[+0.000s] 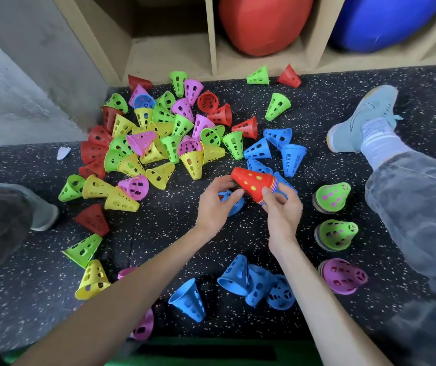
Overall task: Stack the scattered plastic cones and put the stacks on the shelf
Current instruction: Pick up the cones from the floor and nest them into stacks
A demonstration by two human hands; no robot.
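Observation:
A stack of cones with a red one outermost (254, 184) lies tilted in mid-air, tip pointing left. My right hand (281, 210) grips its wide rim end from below. My left hand (218, 200) touches its narrow end with fingertips and thumb. Many loose perforated cones in red, green, yellow, pink and blue lie in a heap (158, 138) on the speckled floor behind my hands. Three finished stacks stand at the right: two green-topped (333, 196) (337, 235) and one pink-topped (342, 276). The wooden shelf (213, 43) runs along the back.
A red ball (262, 22) and a blue ball (386, 19) fill two shelf compartments; the left compartment (164, 48) holds nothing. My legs and shoes (365, 120) lie right and left. Several blue cones (256, 283) sit near my forearms. A concrete wall (26, 75) is at left.

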